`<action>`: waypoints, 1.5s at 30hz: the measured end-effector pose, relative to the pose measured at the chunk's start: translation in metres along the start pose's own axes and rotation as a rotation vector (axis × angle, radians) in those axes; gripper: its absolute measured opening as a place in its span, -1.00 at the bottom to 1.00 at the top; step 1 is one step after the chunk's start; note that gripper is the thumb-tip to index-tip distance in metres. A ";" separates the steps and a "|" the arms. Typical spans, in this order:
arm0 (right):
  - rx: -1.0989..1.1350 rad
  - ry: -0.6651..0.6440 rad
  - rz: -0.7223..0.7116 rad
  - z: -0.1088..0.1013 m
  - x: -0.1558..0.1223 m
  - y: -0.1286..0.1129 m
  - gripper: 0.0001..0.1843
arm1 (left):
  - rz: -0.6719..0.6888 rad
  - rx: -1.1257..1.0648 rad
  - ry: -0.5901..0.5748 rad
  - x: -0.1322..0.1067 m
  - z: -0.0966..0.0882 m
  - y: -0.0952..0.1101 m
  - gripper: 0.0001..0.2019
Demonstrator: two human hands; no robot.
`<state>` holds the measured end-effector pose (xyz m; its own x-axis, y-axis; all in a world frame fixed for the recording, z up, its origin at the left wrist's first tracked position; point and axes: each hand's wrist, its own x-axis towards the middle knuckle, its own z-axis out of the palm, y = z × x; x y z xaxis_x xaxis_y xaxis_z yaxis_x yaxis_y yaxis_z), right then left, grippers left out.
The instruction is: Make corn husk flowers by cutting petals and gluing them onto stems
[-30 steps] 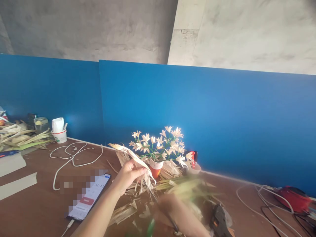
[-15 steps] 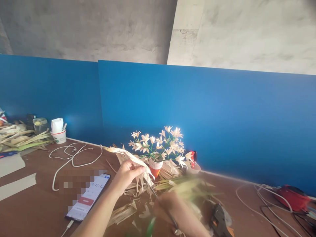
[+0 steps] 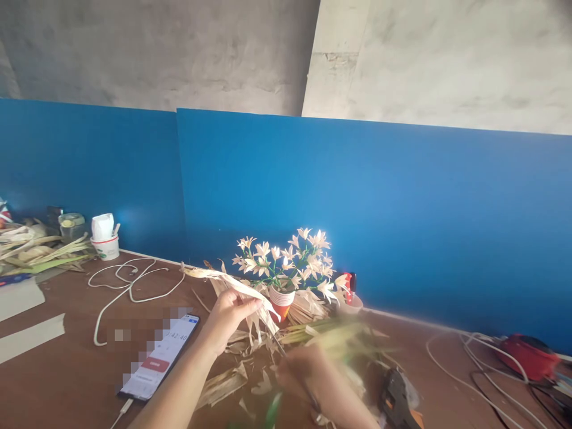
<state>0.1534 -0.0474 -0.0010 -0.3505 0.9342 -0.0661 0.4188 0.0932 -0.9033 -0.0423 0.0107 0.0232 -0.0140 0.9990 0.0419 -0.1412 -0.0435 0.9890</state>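
Observation:
My left hand [image 3: 235, 313] is closed, pinching a dry corn husk [image 3: 227, 279] between thumb and fingers; the husk stretches up to the left and ends in a point by the fingertips. My right hand [image 3: 313, 378], blurred, is wrapped round dark metal scissors [image 3: 280, 347], whose thin blade points up-left toward the husk's tip. Behind both hands, a red-and-white paper cup [image 3: 281, 304] holds pale husk flowers [image 3: 286, 259] on green stems. Husk scraps [image 3: 223, 384] lie beneath the hands, and greenish husks [image 3: 344, 336] lie beyond my right hand.
A phone [image 3: 158, 360] with a cable lies left of my left forearm. A black-and-orange glue gun [image 3: 397, 400] is right of my right hand. White cords [image 3: 129, 289] loop across the brown table [image 3: 71, 381]. A blue partition [image 3: 370, 208] stands behind; a red object [image 3: 529, 357] sits far right.
Almost nothing differs. Both hands keep their places, with the husk and the scissors shifted only very slightly.

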 end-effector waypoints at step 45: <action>0.263 0.113 0.051 0.006 0.005 0.009 -0.57 | 0.055 -0.239 0.057 -0.007 0.025 -0.025 -0.71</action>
<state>0.1506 -0.0434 -0.0118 -0.2326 0.9693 -0.0801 0.1968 -0.0338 -0.9799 -0.0137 0.0050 0.0016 -0.0836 0.9933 0.0803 -0.3688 -0.1057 0.9235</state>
